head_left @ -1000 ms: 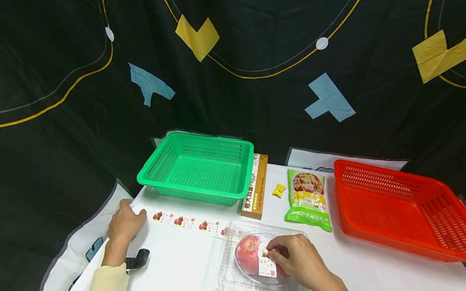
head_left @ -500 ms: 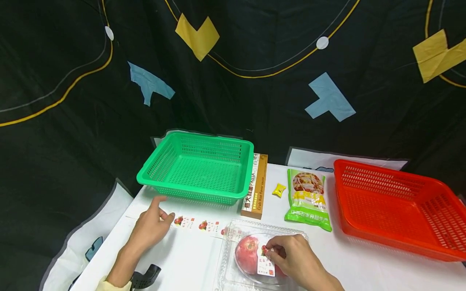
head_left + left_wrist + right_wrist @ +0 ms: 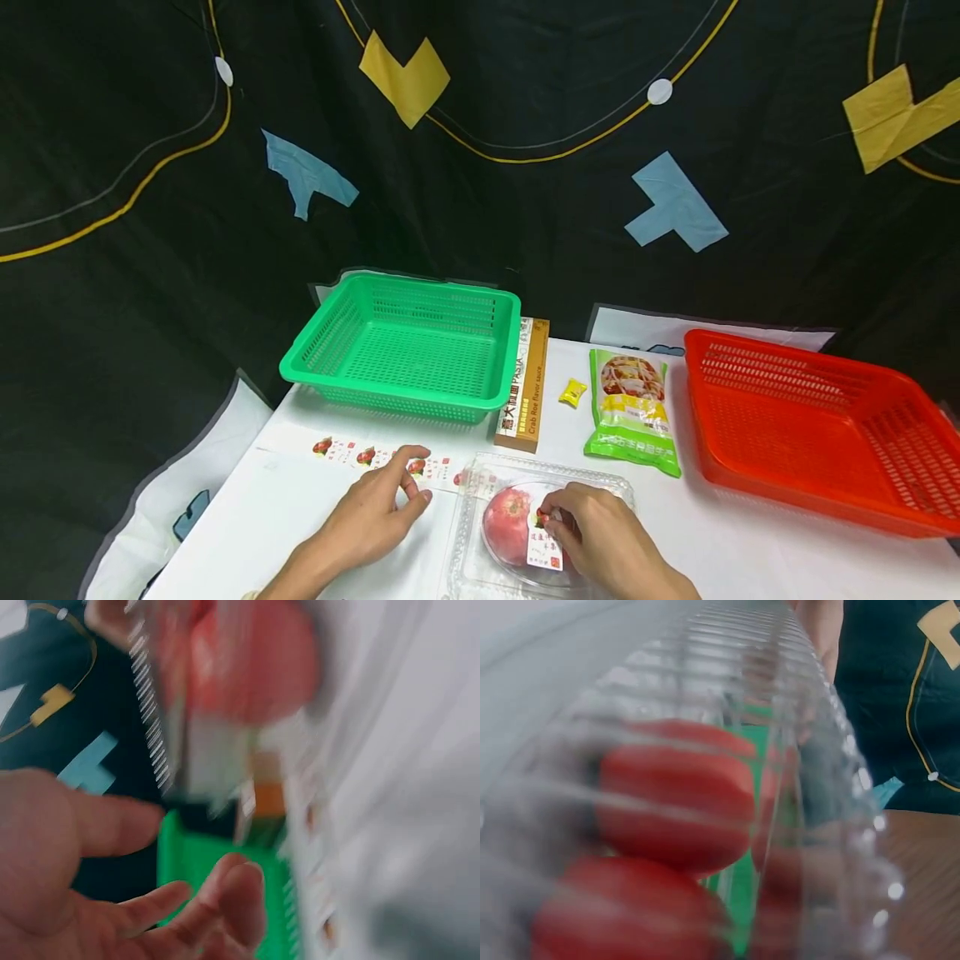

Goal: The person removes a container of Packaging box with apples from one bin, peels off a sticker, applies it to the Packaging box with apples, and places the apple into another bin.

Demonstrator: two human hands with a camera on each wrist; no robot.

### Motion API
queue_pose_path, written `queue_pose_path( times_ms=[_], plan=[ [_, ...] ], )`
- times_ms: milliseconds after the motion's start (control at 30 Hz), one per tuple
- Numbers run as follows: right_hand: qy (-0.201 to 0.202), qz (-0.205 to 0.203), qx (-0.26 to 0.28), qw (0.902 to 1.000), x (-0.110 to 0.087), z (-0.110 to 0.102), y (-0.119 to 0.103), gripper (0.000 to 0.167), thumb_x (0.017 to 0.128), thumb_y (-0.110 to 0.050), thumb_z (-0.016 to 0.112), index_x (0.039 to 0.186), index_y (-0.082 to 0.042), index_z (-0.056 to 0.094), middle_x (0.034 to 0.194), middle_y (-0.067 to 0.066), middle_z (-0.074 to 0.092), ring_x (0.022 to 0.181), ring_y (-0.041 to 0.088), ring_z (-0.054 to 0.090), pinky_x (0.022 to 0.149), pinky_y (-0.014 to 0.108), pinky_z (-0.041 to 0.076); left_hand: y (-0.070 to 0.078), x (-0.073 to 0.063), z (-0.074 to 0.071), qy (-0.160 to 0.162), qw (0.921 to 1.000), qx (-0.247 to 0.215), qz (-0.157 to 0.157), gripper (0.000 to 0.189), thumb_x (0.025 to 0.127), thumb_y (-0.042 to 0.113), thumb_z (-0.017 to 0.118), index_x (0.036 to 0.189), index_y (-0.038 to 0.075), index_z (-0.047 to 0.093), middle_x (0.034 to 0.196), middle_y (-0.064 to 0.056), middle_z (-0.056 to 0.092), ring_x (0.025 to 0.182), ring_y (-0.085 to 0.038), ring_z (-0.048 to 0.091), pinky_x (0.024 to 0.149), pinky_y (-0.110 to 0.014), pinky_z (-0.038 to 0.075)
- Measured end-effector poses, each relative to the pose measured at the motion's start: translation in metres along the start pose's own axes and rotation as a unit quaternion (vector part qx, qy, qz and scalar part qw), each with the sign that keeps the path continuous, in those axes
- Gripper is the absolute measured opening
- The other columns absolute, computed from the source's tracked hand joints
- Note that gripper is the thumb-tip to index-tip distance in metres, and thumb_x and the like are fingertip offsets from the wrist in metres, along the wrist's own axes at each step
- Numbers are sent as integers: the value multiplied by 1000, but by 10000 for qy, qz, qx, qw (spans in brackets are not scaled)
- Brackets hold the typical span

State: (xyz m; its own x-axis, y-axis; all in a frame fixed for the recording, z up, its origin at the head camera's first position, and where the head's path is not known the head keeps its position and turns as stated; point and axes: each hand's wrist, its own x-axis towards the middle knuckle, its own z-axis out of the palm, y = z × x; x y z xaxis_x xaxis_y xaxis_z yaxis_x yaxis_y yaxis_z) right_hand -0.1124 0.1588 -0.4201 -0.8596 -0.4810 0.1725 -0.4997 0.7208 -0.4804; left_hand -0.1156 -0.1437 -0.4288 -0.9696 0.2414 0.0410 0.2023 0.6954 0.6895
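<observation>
A clear plastic clamshell box (image 3: 467, 550) sits at the front of the table, with round red fruit (image 3: 676, 802) inside. My right hand (image 3: 603, 533) is over its lid and pinches the upper end of a white fruit label (image 3: 545, 553), which lies against the lid. To the left, my left hand (image 3: 369, 515) is held with thumb and fingers apart and nothing between them, beside the box. Behind its fingertips runs a strip of similar labels (image 3: 366, 457), partly covered by that hand. The left wrist view shows the left hand's fingers (image 3: 241, 889) spread below the box.
A green basket (image 3: 397, 408) stands at the back left, beside a pasta box (image 3: 528, 400). Further right lie a small yellow packet (image 3: 572, 392) and a green-and-yellow food bag (image 3: 633, 412). A red basket (image 3: 810, 492) occupies the right side.
My left hand has moved right from the left end of the label strip towards the clear box. My right hand stays at the label, which has shifted slightly left.
</observation>
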Motion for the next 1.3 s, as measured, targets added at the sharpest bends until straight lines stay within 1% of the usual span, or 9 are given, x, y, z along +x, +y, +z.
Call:
queue_pose_path(
  times_ms=[167,267,367,500,700,833,1000,1167,1300],
  plan=[
    [97,-55,-462,9989,-3,2,0,9,84,-19,78,90,-21,72,69,-21,45,62,0,43,57,23,40,2,-4,27,-421,9976,-451,328,51,104,36,49,151,24,35,117,-3,62,64,-6,56,60,-30,47],
    [143,-97,-623,9979,-4,3,0,10,84,-23,78,92,-21,72,67,-20,41,61,0,41,54,22,37,3,-7,40,-562,9942,-696,594,55,106,39,41,156,30,24,138,-13,52,98,-21,63,79,-46,51],
    [55,-100,-707,9974,-5,2,1,18,82,-27,80,98,-20,73,68,-18,40,61,0,39,53,22,34,3,-9,48,-504,9908,-813,962,54,106,35,40,157,30,22,148,-15,43,123,-35,51,92,-55,46],
    [-101,-86,-921,9957,-9,0,2,34,79,-39,81,108,-22,75,73,-16,42,64,2,38,53,23,33,3,-11,53,-615,9860,-944,1227,57,105,32,45,158,26,22,151,-17,38,122,-38,51,87,-48,51],
    [-50,-225,-1219,9923,-14,2,5,57,76,-69,68,114,-27,75,85,-11,56,73,7,46,59,27,38,2,-14,60,-799,9868,-847,1121,71,100,39,54,158,28,15,157,-13,30,134,-44,37,94,-69,36],
    [-162,-139,-1366,9904,-15,4,3,70,73,-81,56,118,-30,73,94,-5,63,80,13,53,66,35,46,3,-15,62,-648,9897,-685,1076,73,98,37,57,158,28,17,155,-12,34,132,-42,40,92,-68,39],
    [-72,-112,-1564,9876,-17,5,2,70,75,-81,53,120,-31,72,91,-5,60,80,13,51,67,35,45,6,-16,62,-469,9919,-636,1000,72,97,32,58,157,29,20,153,-11,38,129,-40,45,92,-65,41],
    [-111,114,-1302,9914,-17,0,3,62,74,-74,65,121,-33,71,83,-14,53,73,7,41,61,27,38,11,-15,63,-567,9903,-974,813,68,99,31,56,157,32,19,154,-12,34,133,-41,39,97,-67,35],
    [351,23,-925,9951,-22,-4,7,42,78,-54,77,115,-34,73,84,-20,54,76,3,46,64,27,43,12,-14,63,-572,9883,-1155,819,66,99,29,55,156,31,21,156,-11,32,135,-40,36,99,-67,33]
  ],
)
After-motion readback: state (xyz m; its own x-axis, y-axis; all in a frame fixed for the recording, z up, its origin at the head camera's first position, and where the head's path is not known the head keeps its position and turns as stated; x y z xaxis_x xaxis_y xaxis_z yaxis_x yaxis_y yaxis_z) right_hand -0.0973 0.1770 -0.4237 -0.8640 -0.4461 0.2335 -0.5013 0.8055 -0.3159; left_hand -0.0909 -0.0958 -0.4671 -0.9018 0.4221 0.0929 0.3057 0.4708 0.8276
